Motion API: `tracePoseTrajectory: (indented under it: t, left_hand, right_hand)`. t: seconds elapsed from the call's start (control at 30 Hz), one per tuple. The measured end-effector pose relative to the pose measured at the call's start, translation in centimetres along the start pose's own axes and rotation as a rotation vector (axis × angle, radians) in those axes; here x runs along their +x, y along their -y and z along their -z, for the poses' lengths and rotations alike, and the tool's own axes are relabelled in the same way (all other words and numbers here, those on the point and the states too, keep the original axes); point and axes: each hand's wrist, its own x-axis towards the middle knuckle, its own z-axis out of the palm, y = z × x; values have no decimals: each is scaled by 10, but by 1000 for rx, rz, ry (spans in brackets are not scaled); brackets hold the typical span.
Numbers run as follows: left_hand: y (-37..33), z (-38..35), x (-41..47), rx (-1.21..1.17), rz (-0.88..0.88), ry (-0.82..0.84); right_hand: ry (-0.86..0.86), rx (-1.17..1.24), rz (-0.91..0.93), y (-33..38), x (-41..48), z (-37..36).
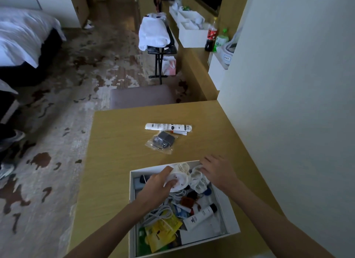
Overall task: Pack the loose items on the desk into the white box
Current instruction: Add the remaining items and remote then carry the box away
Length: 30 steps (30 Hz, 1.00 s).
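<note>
Cloth bundle [181, 171], soft and light, sits over the white box [229, 209]; left hand [159, 184] grips its round white plastic part, right hand [217, 169] spread on the cord. Plastic pouch [162, 141] looks slippery; pinch its edge.

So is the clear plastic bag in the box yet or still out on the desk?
Out. The clear plastic bag lies on the desk, beyond the white box.

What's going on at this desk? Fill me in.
A person is packing a white box on the desk. The left hand grips a round white object over the box; the right hand presses on white cloth inside. A white tube and a clear bag remain on the desk.
</note>
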Motion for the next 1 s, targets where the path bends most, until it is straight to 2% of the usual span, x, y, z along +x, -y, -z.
tracePoseTrajectory:
  t: [0.1, 0.17, 0.23, 0.43, 0.5, 0.6, 0.77, 0.93, 1.0]
  left_hand:
    - [-1, -9, -2, 12, 25, 13]
    - [0, -15, -2, 41, 31, 9]
    - [2, -21, -1, 56, 61, 6]
    - [0, -29, 3, 15, 73, 11]
    - [-4, -29, 7, -8, 76, 11]
    - [-13, -30, 16, -11, 74, 13]
    - [-31, -44, 39, -105, 9, 21]
    - [-37, -65, 60, -75, 77, 155]
    - [-37, -69, 65, 127, 68, 168]
  right_hand:
    - [-22, 42, 94, 1, -10, -1]
    - [143, 61, 143, 3, -15, -7]
    - [312, 55, 103, 5, -20, -12]
    - [446, -53, 150, 15, -16, -21]
    - [407, -24, 173, 12, -15, -16]
    - [244, 30, 201, 1, -18, -4]
    - [116, 112, 95, -15, -27, 7]
    - [148, 140, -22, -31, -34, 11]
    - [163, 144, -19, -32, -35, 11]
